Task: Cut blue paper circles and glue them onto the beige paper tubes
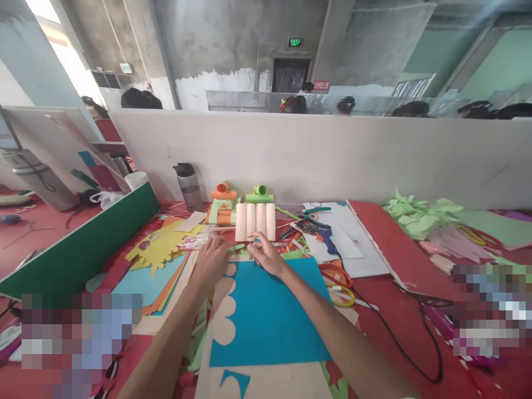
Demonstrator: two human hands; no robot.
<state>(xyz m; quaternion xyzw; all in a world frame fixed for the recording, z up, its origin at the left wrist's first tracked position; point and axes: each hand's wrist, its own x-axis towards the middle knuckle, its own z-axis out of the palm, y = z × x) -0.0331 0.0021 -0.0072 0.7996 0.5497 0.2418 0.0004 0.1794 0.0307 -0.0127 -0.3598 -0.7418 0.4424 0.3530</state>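
Note:
A blue sheet with a scalloped left edge lies on a pale board in front of me. My left hand rests at the sheet's upper left corner, its fingers reaching forward and slightly apart. Close to those fingertips is a small green stick-like item; whether they touch it is unclear. Over the sheet's top edge, my right hand has its fingers curled toward the thumb. What they pinch, if anything, I cannot make out. Just beyond stands a row of several cream paper rolls side by side.
Orange and green paper rolls stand behind. A blue glue gun with a black cord and scissors lie to the right. Yellow cut paper and a green divider are left. A bottle stands by the white partition.

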